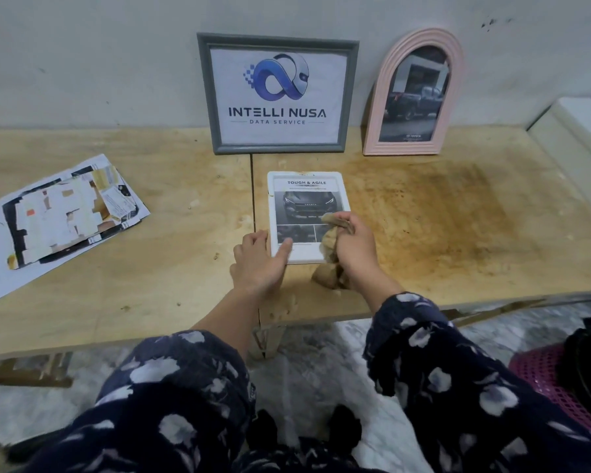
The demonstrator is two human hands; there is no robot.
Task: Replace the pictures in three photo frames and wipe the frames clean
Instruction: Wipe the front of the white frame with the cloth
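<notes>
Near the front edge of the worn, stained wooden table, where two boards meet, we see a small white rectangular photo frame lying flat, face up, with a car advertisement headed "TOUGH & AGILE" inside it. Our left hand rests at the frame's lower left corner, fingers fairly straight, the thumb pressing down on the glass. Our right hand has its fingers curled tight around a crumpled tan cloth, bunched over the frame's lower right part; a loose end of the cloth trails onto the table just below the frame.

Behind it, leaning upright against the pale wall, stands a grey rectangular wooden frame holding a sheet printed with a blue logo and "INTELLI NUSA DATA SERVICE". Just to its right stands a pink arched frame showing a dark pickup truck.

Well apart on the left of the table lies a stack of printed papers and cut-out pictures. Both our forearms wear dark blue sleeves with white floral patches. At the far right edge, below table level, we see a magenta plastic basket.
</notes>
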